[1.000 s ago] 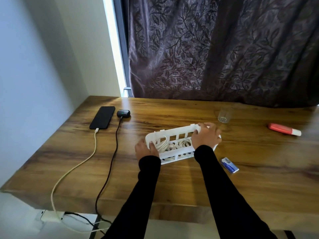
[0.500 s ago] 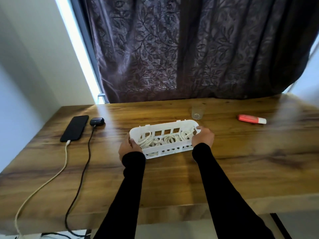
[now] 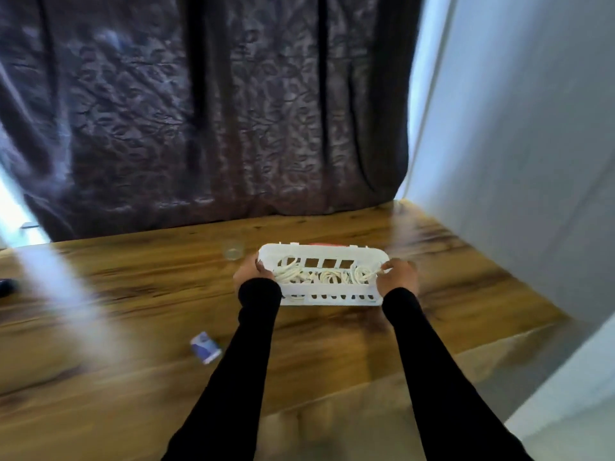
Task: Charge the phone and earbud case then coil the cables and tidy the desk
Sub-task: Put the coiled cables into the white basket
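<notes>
On the wooden table (image 3: 133, 294), left to right: a small blue-and-white box (image 3: 205, 347), writing blurred; a clear cup (image 3: 233, 249); then the left hand (image 3: 249, 273) and right hand (image 3: 397, 276), each grip curled round an end of the white basket (image 3: 327, 290) of coiled cables (image 3: 324, 274).

Basket (image 3: 332, 289) on table (image 3: 133, 294), cables (image 3: 319, 276) inside. Glass (image 3: 233, 250) just left-behind basket. Small box (image 3: 205, 347) nearer, left. Curtain (image 3: 199, 111) behind table.
</notes>
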